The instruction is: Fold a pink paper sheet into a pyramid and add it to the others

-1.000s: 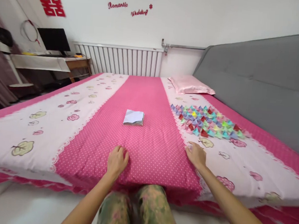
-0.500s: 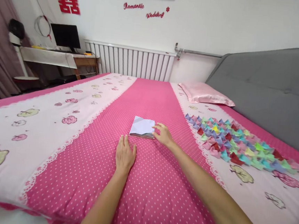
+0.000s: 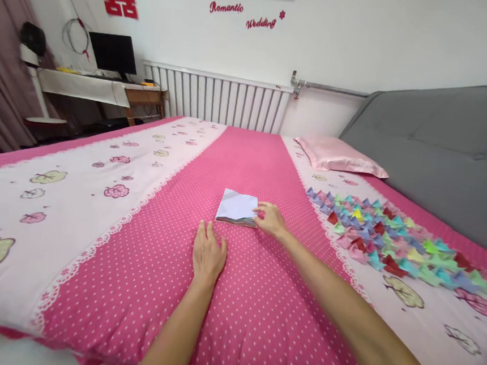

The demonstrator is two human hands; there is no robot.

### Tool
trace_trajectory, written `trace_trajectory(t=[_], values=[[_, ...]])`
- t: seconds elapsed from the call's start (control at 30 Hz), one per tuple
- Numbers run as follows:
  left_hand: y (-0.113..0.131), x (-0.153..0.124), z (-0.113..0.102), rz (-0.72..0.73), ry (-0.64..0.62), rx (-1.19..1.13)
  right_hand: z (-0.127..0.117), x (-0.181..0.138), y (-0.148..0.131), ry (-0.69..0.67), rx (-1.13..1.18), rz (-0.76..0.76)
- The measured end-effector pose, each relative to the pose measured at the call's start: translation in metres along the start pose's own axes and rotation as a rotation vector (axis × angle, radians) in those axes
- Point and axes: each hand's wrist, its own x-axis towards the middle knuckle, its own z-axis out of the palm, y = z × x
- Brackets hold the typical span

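A stack of square origami paper, pale lavender on top with several coloured edges below, lies on the pink dotted bedspread. My right hand is at the stack's right edge, its thumb and curled fingers closed on the paper there. Whether it grips one sheet or more cannot be made out. Just below the stack's near left corner, my left hand rests palm down on the bedspread, fingers stretched out and holding nothing. Over to the right stand rows of small folded paper boats in many colours.
A pink pillow lies at the far right of the bed, beside the grey padded headboard. Behind the bed are a white radiator and a desk with a monitor. A fan stands at left.
My right hand's fingers have closed in on the paper stack's right edge. My left hand stays flat by the stack. The whole view has shifted slightly.
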Motion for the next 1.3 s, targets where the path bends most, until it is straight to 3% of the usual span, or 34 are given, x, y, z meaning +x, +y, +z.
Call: trace_trajectory(t=[0.3,0.43,0.53,0.73,0.87,0.93,1.03,1.1,1.2,1.3], values=[[-0.002,-0.001,0.002,0.002,0.008,0.002,0.0,0.002,-0.002,0.149,0.015,-0.044],[-0.002,-0.001,0.002,0.015,0.045,-0.027,-0.023,-0.016,0.0,0.423,0.041,-0.101],[-0.002,0.001,-0.002,0.029,0.107,-0.092,-0.044,-0.062,0.011,0.618,0.046,-0.227],[0.013,-0.007,-0.023,0.165,0.276,-0.33,-0.057,-0.176,0.041,0.444,-0.123,-0.311],[0.053,-0.027,-0.05,0.294,0.284,-0.423,-0.062,-0.209,0.059,0.242,-0.112,-0.316],[0.079,-0.034,-0.059,0.398,0.188,-0.425,-0.07,-0.212,0.061,0.194,-0.028,-0.252],[0.115,-0.033,-0.055,0.573,-0.022,-0.351,-0.082,-0.203,0.045,0.276,0.243,0.003],[0.131,-0.027,-0.037,0.683,-0.197,-0.266,-0.081,-0.187,0.024,0.331,0.542,0.215],[0.139,-0.022,0.002,0.746,-0.506,-0.195,-0.06,-0.152,-0.009,0.305,0.841,0.332],[0.132,-0.029,0.033,0.739,-0.582,-0.18,-0.026,-0.123,-0.023,0.203,0.706,0.476]])
